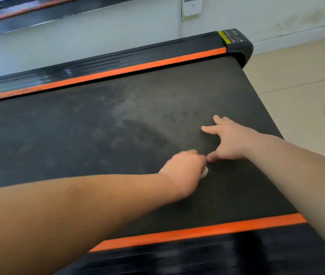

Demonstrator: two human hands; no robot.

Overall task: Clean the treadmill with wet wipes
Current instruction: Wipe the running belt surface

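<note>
Pale floor tiles and a white wall frame the treadmill (118, 120), its long axis running from lower left to the far right end. Mid-belt, the left hand (185, 169) is balled around a wet wipe (204, 172) — pressing to scrub, likely. Just beside it, the right hand (229, 141) rests spread flat, probably bracing.

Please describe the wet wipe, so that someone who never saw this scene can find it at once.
Find the treadmill belt, the wide dark surface between two orange stripes. The left hand is closed on it, near the belt's middle. The wet wipe is the small white scrap peeking from that fist, the only white thing on the belt.
</note>
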